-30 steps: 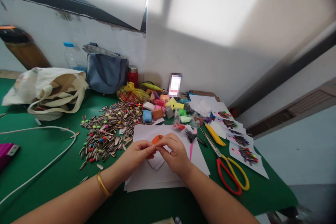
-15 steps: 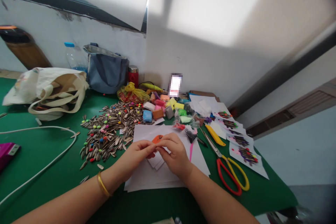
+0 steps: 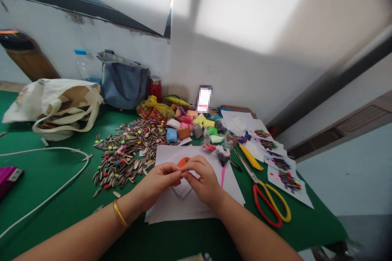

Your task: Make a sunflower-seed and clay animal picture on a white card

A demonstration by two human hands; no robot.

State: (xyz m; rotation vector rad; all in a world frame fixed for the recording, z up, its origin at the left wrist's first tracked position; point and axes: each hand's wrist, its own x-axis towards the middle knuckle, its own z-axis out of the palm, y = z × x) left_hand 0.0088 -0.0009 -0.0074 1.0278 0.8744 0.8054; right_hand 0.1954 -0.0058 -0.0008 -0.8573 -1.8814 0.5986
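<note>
My left hand (image 3: 157, 183) and my right hand (image 3: 202, 180) meet fingertip to fingertip over a stack of white paper sheets (image 3: 171, 208) on the green table (image 3: 55, 179). Both hands are pinched shut on something tiny that I cannot make out. An orange lump of clay (image 3: 183, 161) lies on the paper just beyond my fingers. A gold bangle (image 3: 119, 215) sits on my left wrist. Small folded paper pieces (image 3: 182, 189) lie under my hands.
A heap of sunflower seeds (image 3: 128, 151) with coloured clay dots lies left of the paper. Clay blocks (image 3: 190, 124) sit behind. Red-and-yellow scissors (image 3: 269, 202), a yellow knife (image 3: 250, 157) and finished seed pictures (image 3: 283, 173) are at the right. Bags (image 3: 58, 104), a bottle (image 3: 84, 65) and a white cable (image 3: 52, 191) are at the left.
</note>
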